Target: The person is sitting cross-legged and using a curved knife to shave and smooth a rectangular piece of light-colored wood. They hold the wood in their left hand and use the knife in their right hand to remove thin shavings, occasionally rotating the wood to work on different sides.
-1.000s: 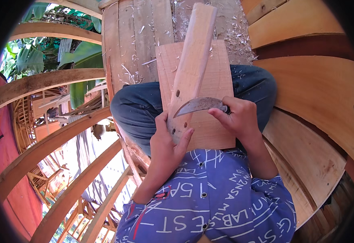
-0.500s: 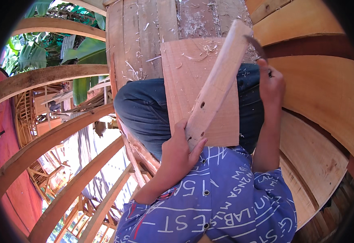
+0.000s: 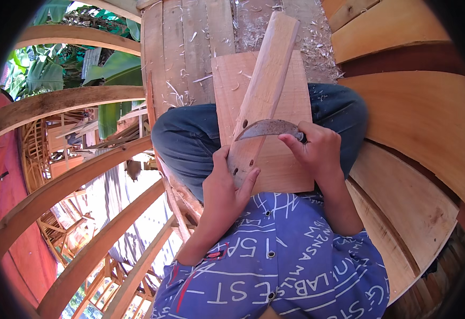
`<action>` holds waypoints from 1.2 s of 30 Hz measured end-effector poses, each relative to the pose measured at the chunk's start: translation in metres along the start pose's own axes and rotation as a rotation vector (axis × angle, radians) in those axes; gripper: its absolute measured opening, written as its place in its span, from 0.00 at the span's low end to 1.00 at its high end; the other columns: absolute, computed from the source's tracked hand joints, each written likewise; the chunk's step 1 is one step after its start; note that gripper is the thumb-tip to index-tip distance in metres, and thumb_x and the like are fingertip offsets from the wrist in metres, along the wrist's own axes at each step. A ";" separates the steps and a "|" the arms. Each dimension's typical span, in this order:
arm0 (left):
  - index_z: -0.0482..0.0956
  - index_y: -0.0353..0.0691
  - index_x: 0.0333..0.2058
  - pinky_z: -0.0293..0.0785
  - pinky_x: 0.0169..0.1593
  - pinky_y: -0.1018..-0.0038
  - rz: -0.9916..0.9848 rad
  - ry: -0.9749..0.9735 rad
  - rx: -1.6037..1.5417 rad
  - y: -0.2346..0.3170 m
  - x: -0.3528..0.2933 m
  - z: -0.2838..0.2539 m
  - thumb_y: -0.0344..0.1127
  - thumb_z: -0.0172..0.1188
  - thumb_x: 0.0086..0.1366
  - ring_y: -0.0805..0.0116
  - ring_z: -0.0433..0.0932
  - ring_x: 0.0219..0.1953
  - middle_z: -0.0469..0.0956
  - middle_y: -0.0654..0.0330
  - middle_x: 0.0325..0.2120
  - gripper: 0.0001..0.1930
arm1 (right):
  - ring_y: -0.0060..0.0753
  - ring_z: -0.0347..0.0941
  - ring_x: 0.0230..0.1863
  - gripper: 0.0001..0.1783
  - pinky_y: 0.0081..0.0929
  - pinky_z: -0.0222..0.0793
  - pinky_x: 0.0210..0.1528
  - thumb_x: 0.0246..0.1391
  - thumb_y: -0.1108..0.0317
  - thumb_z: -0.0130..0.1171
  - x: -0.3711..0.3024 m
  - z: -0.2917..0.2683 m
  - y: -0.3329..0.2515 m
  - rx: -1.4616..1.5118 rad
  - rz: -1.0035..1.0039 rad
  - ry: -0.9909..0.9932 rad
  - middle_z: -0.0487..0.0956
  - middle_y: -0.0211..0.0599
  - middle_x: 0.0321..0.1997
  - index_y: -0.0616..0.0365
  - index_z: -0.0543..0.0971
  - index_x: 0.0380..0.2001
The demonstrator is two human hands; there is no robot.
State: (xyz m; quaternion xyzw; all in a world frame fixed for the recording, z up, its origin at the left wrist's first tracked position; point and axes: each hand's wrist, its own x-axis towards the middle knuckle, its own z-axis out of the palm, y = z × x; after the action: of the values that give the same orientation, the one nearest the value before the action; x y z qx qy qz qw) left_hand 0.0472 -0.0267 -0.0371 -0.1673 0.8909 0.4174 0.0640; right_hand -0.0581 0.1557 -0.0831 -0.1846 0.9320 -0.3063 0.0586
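Note:
My left hand (image 3: 224, 183) is wrapped round the near end of a long pale wooden bar (image 3: 267, 74), which has several dark holes by that end. The bar slants away from me, its far end a little to the right. In my right hand (image 3: 317, 149) is a sickle (image 3: 269, 128) with a dark curved blade; the fist hides most of its handle. The blade lies across the bar just beyond my left hand, its tip pointing left. Under the bar a flat wooden board (image 3: 291, 165) rests on my lap.
Wood shavings (image 3: 317, 50) are scattered over the plank floor (image 3: 190, 48) ahead. Curved wooden boards (image 3: 418, 106) stand along my right. On the left runs a railing of wooden slats (image 3: 83, 95), with large green leaves (image 3: 118, 69) and stacked timber beyond.
My right hand has brought the sickle from the bar's far right side back toward me, onto its near part. The bar's far end has swung left, and curled shavings have left the board.

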 end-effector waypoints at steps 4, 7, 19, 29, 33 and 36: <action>0.59 0.32 0.54 0.77 0.35 0.62 -0.002 0.015 0.027 0.000 -0.003 0.001 0.41 0.64 0.60 0.42 0.81 0.34 0.78 0.40 0.33 0.31 | 0.48 0.75 0.21 0.31 0.37 0.68 0.22 0.50 0.36 0.59 0.017 -0.009 0.005 -0.126 -0.013 0.003 0.74 0.44 0.16 0.57 0.77 0.18; 0.59 0.32 0.54 0.76 0.35 0.61 -0.055 -0.023 0.014 0.005 -0.006 0.001 0.41 0.65 0.60 0.42 0.81 0.33 0.78 0.40 0.31 0.31 | 0.52 0.76 0.23 0.32 0.40 0.69 0.24 0.51 0.35 0.58 0.027 -0.008 0.019 -0.157 0.092 0.149 0.76 0.46 0.17 0.59 0.79 0.21; 0.62 0.32 0.51 0.69 0.50 0.72 -0.084 -0.042 -0.433 -0.026 0.006 0.002 0.36 0.62 0.61 0.64 0.76 0.44 0.77 0.46 0.39 0.25 | 0.51 0.75 0.22 0.29 0.38 0.68 0.23 0.50 0.39 0.61 0.008 -0.018 0.014 0.050 0.018 0.001 0.74 0.45 0.17 0.58 0.79 0.21; 0.61 0.31 0.53 0.72 0.46 0.69 -0.039 -0.113 -0.394 -0.014 0.003 0.004 0.38 0.62 0.62 0.59 0.78 0.40 0.77 0.43 0.38 0.27 | 0.44 0.72 0.17 0.33 0.34 0.63 0.18 0.46 0.33 0.61 0.028 -0.007 0.018 -0.097 -0.130 0.089 0.72 0.37 0.14 0.55 0.73 0.15; 0.62 0.31 0.52 0.72 0.46 0.68 -0.008 -0.131 -0.343 -0.008 0.004 0.002 0.39 0.62 0.62 0.57 0.79 0.40 0.77 0.43 0.37 0.27 | 0.43 0.71 0.17 0.33 0.33 0.63 0.19 0.47 0.33 0.60 0.035 -0.013 0.026 -0.104 -0.076 0.180 0.71 0.37 0.13 0.56 0.73 0.16; 0.62 0.31 0.52 0.71 0.47 0.68 -0.024 -0.179 -0.362 -0.008 0.004 -0.001 0.39 0.62 0.61 0.57 0.78 0.41 0.77 0.42 0.38 0.26 | 0.45 0.70 0.17 0.34 0.34 0.61 0.20 0.50 0.35 0.59 0.042 -0.012 0.041 -0.006 0.062 0.258 0.70 0.40 0.13 0.59 0.72 0.16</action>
State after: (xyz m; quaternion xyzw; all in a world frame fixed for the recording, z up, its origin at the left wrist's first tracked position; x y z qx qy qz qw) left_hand 0.0460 -0.0328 -0.0431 -0.1489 0.7901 0.5830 0.1170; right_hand -0.1123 0.1766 -0.0971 -0.1151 0.9380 -0.3225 -0.0528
